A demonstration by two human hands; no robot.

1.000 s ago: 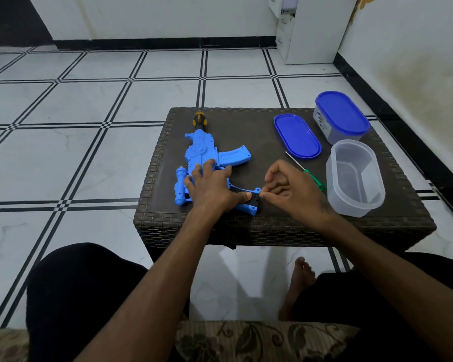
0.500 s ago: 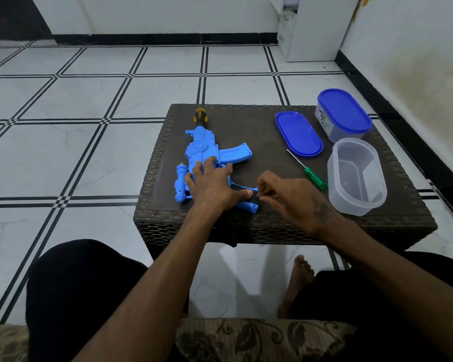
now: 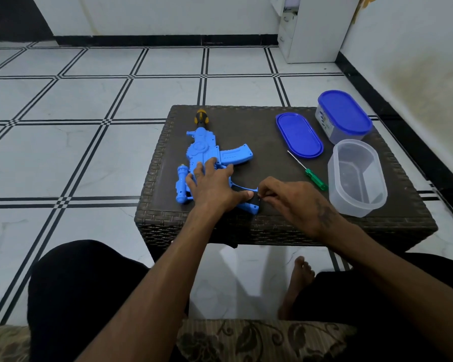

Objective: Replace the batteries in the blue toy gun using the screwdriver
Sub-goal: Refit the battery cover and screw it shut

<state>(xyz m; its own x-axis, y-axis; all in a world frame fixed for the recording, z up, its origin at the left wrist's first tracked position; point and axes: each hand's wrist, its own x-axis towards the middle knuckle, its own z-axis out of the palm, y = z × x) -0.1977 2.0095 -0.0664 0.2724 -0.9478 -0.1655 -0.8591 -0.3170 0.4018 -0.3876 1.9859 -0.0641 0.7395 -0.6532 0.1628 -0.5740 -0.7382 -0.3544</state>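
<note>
– White tiles behind, and the table (image 3: 272, 226) holds everything. Where's the gun (image 3: 209, 155)?

– Flat near my front edge, toward the left. My left hand (image 3: 212, 186) is spread over it, fingers straight, pressing so it won't slide, I'd say.

– And the right hand (image 3: 290, 202)?

– Curled at the grip's butt, pinching something small; I can't tell what.

– Screwdriver (image 3: 309, 172)?

– Lying apart, between the lid (image 3: 298, 134) and the tub (image 3: 356, 176), near the right edge, within reach.
</note>
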